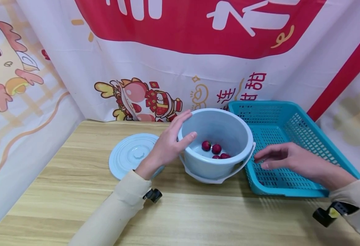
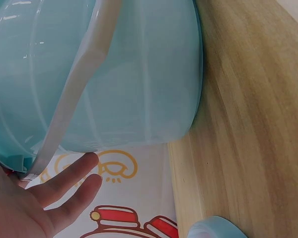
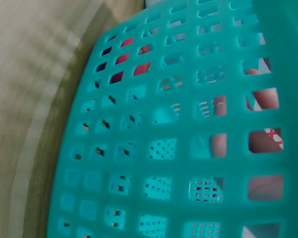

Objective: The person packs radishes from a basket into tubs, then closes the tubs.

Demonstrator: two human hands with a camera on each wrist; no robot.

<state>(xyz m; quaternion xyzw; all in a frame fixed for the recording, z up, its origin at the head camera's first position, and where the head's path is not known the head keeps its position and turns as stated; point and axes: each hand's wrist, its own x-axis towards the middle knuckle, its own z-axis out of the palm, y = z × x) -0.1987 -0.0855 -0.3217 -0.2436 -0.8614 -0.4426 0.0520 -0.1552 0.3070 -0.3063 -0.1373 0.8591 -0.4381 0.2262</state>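
Note:
My left hand (image 1: 170,141) rests at the left rim of a pale blue bucket (image 1: 209,169), its thumb over the edge and its fingers extended along the outside. In the left wrist view two fingers (image 2: 72,178) stretch beside the bucket wall. Several small dark red radishes (image 1: 216,149) lie on the bucket's floor. Over the near part of a teal slotted basket (image 1: 293,191) hangs my right hand (image 1: 290,159), fingers loosely bent, nothing visible between them. Red radishes (image 3: 142,69) show through the basket's holes in the right wrist view, where the hand is mostly hidden.
A round pale blue lid (image 1: 133,153) lies on the wooden table (image 1: 75,191), left of the bucket. The bucket's white handle (image 1: 241,167) hangs down in front. A printed cloth (image 1: 155,68) rises behind the table's back edge.

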